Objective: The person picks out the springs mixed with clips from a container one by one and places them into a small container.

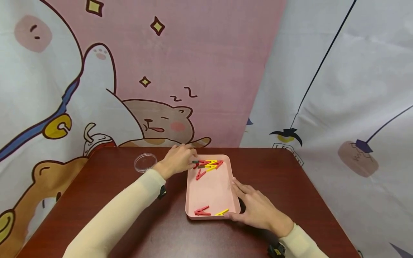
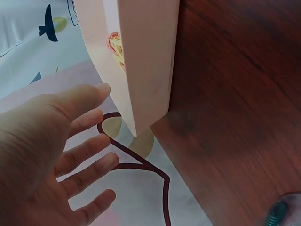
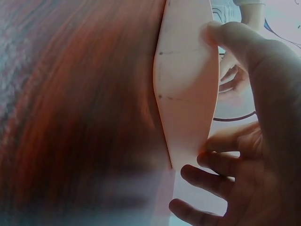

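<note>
My left hand [image 1: 178,158] reaches over the far left corner of a pink tray [image 1: 209,195]. In the left wrist view its fingers [image 2: 89,172] are loosely spread beside the tray's outer wall, with nothing between them and the thumb. Below the fingertips, small red clips [image 1: 200,175] and yellow clips [image 1: 211,167] lie bunched at the tray's far end, with a dark green piece [image 1: 195,162] among them. My right hand [image 1: 256,209] rests against the near right corner, thumb at the near rim and straight fingers along the right side. The thumb [image 3: 230,40] touches the outer wall in the right wrist view.
A round clear dish [image 1: 145,163] stands on the brown table [image 1: 155,229] left of the tray; a green piece [image 2: 276,214] shows at it in the left wrist view. Another red clip [image 1: 202,211] and a yellow clip [image 1: 222,212] lie at the tray's near end. A printed cloth hangs behind.
</note>
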Tool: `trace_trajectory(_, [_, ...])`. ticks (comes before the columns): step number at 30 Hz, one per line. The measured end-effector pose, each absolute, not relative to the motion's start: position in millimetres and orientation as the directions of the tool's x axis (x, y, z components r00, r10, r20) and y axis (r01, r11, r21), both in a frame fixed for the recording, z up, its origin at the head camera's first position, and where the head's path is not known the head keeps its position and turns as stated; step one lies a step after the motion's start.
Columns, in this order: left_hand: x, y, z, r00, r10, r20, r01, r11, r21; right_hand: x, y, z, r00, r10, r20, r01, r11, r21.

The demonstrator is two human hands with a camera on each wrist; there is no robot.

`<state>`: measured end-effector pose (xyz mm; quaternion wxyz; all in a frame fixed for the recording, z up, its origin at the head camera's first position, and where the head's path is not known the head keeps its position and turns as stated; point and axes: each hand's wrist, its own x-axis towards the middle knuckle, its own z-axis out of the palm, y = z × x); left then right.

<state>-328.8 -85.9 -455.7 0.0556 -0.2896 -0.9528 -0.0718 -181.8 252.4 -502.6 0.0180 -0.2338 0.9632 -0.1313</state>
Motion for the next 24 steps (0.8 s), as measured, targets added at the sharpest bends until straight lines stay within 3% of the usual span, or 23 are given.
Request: trace_trajectory(24, [-344,-59,-456,-0.791,0.611,-0.028,0.612,0.790,-0.042,-180,252,-504,-0.898,-0.439,0.025,-0.428,0.860,-0.278])
